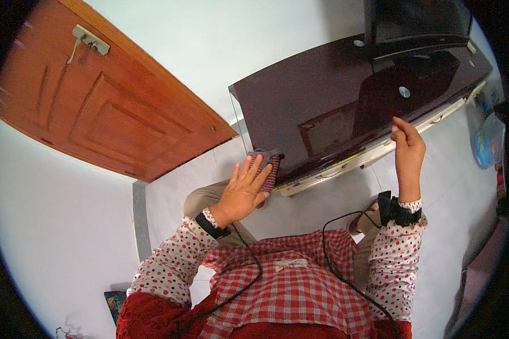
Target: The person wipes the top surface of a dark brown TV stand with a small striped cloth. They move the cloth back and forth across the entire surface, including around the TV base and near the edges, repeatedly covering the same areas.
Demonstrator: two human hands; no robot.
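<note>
My left hand (pixel 242 195) lies with fingers spread on a striped cloth (pixel 273 169), pressing it at the near left corner of a low TV cabinet. The cloth drapes over the corner, partly hidden under my fingers. A dark glossy top (pixel 297 101) covers the cabinet, with pale drawer fronts (pixel 335 173) below its front edge. My right hand (pixel 409 148) hovers by that front edge, loosely curled, thumb and index finger slightly apart. No object shows in it.
A dark television (pixel 420 25) stands on the cabinet's right part. A brown wooden door (pixel 123 114) is at the left. Black cables (pixel 258 271) run along both my arms. A clear-and-blue plastic item (pixel 488 140) sits at the far right. Grey tiles (pixel 305 216) form the floor.
</note>
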